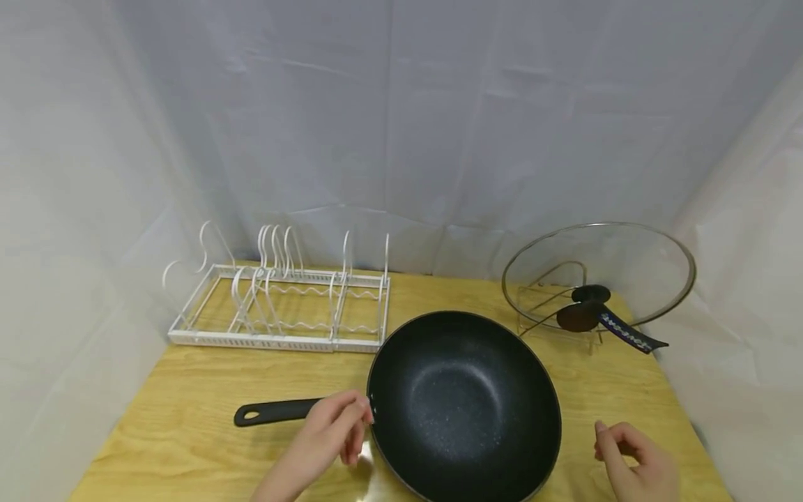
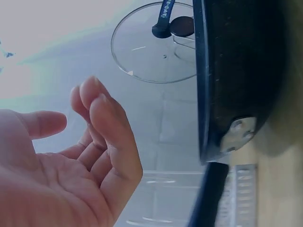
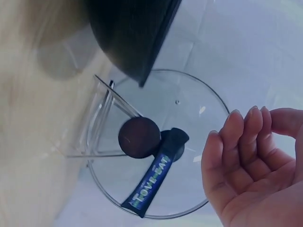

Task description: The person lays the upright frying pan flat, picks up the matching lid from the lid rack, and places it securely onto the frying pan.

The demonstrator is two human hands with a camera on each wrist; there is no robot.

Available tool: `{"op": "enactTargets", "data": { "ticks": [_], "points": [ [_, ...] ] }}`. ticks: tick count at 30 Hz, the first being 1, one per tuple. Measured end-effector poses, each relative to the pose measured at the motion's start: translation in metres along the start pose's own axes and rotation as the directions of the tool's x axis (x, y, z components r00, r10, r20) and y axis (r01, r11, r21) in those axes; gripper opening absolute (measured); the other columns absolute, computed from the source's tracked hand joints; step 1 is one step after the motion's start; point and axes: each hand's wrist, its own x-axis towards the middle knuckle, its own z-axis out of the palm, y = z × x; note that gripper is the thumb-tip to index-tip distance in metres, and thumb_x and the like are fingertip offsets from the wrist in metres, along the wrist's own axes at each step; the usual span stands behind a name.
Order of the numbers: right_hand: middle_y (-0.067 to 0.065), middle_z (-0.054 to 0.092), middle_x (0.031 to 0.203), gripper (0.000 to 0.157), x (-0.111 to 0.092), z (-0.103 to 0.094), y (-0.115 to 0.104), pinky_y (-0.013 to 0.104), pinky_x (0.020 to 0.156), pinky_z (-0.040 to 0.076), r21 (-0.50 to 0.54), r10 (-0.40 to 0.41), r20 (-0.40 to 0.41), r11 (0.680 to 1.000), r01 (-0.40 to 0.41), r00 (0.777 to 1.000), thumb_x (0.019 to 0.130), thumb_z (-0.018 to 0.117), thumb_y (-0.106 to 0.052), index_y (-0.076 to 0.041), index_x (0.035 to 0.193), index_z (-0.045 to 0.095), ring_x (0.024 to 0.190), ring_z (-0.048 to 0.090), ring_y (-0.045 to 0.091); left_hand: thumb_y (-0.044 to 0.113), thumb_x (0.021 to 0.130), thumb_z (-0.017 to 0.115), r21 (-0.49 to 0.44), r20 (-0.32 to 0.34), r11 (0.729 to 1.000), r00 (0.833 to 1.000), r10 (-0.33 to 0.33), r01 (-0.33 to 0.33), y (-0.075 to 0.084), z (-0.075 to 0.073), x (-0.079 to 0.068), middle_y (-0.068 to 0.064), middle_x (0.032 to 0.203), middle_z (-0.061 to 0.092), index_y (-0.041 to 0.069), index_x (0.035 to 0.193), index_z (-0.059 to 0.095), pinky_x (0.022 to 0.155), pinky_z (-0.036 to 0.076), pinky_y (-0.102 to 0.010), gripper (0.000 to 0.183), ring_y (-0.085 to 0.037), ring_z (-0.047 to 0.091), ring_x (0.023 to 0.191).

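Observation:
A black wok (image 1: 461,411) sits on the wooden table with its dark inside facing up. Its black handle (image 1: 276,412) points left, with a hole at the end. My left hand (image 1: 329,436) hovers beside the wok's left rim, overlapping the inner end of the handle in the head view. In the left wrist view its loosely bent fingers (image 2: 113,137) hold nothing and stand apart from the wok wall. To the right of the wok, my right hand (image 1: 636,464) hangs above the table, fingers loosely curled and nothing in them.
A white wire rack (image 1: 251,340) with upright loops stands at the back left. At the back right a glass lid (image 1: 646,268) leans upright on a wire stand (image 1: 567,263); its dark knob (image 3: 139,137) carries a printed tag (image 3: 151,182). White curtains (image 1: 401,125) surround the table (image 1: 188,418).

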Motion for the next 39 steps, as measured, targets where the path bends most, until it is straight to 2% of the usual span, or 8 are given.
{"op": "enactTargets", "data": {
  "ticks": [4,8,12,19,23,27,31,39],
  "points": [
    [-0.003,0.055,0.063,0.028,0.011,-0.005,0.003,0.015,0.054,0.039,-0.042,-0.160,-0.046,0.986,0.158,0.986,0.095,0.055,-0.019,-0.013,0.068,0.058,0.059,0.048,0.005,0.036,0.099,0.045,0.092,-0.043,0.995,0.998,0.037,-0.033,0.011,0.003,0.002,-0.014,0.057,0.049,0.008,0.087,0.057,0.053,0.050,-0.030,0.032,-0.018,0.051,0.049],
    [-0.008,0.053,0.060,0.027,0.027,-0.008,0.012,0.012,0.053,0.036,-0.004,-0.381,-0.156,0.923,0.385,0.911,0.086,0.065,-0.005,-0.018,0.065,0.056,0.053,0.043,-0.001,0.043,0.097,0.046,0.178,-0.083,0.983,0.995,0.061,-0.046,0.023,0.006,0.007,-0.007,0.059,0.051,0.015,0.084,0.057,0.055,0.048,-0.028,0.033,-0.020,0.053,0.052],
    [-0.009,0.053,0.059,0.029,0.048,-0.011,0.025,0.009,0.054,0.036,0.009,-0.590,-0.257,0.791,0.612,0.766,0.079,0.066,0.004,-0.018,0.064,0.056,0.049,0.042,-0.006,0.050,0.095,0.044,0.306,-0.124,0.948,0.983,0.135,-0.091,0.034,0.012,0.016,0.000,0.059,0.051,0.021,0.081,0.056,0.050,0.046,-0.026,0.034,-0.015,0.052,0.051],
    [0.000,0.051,0.056,0.036,0.083,-0.015,0.026,0.012,0.058,0.035,-0.146,-0.795,-0.403,0.544,0.827,0.452,0.089,0.055,-0.025,-0.007,0.058,0.054,0.053,0.046,0.007,0.037,0.096,0.050,0.563,-0.125,0.804,0.943,0.310,-0.189,0.057,0.023,0.030,0.014,0.058,0.049,0.029,0.082,0.055,0.051,0.042,-0.023,0.018,-0.004,0.047,0.051],
    [0.003,0.048,0.053,0.043,0.096,-0.018,0.022,0.023,0.050,0.032,-0.227,-0.828,-0.439,0.478,0.849,0.349,0.090,0.053,-0.030,-0.005,0.055,0.051,0.046,0.041,0.019,0.036,0.096,0.050,0.643,-0.076,0.723,0.918,0.388,-0.253,0.070,0.031,0.039,0.016,0.057,0.047,0.028,0.077,0.053,0.047,0.040,-0.022,0.021,-0.002,0.044,0.049],
    [0.008,0.052,0.056,0.041,0.111,-0.017,0.027,0.032,0.051,0.032,-0.262,-0.837,-0.461,0.445,0.856,0.295,0.088,0.055,-0.028,0.000,0.058,0.054,0.047,0.042,0.029,0.035,0.095,0.049,0.717,0.004,0.610,0.878,0.479,-0.336,0.082,0.043,0.053,0.015,0.054,0.041,0.024,0.075,0.051,0.042,0.034,-0.020,0.023,-0.002,0.039,0.045],
    [0.014,0.057,0.063,0.038,0.127,-0.016,0.032,0.039,0.054,0.035,-0.290,-0.848,-0.454,0.432,0.854,0.274,0.087,0.055,-0.027,0.004,0.065,0.061,0.053,0.047,0.035,0.033,0.094,0.049,0.739,0.070,0.541,0.845,0.530,-0.401,0.092,0.056,0.069,0.012,0.053,0.040,0.022,0.073,0.048,0.039,0.029,-0.021,0.024,-0.004,0.036,0.043],
    [0.022,0.061,0.079,0.041,0.162,-0.010,0.031,0.049,0.056,0.037,-0.328,-0.893,-0.389,0.365,0.871,0.228,0.089,0.054,-0.032,0.006,0.080,0.064,0.063,0.051,0.041,0.035,0.094,0.047,0.773,0.116,0.493,0.854,0.508,-0.399,0.095,0.082,0.109,0.007,0.060,0.041,0.016,0.076,0.049,0.040,0.027,-0.021,0.026,-0.008,0.035,0.045]
  ]
}}
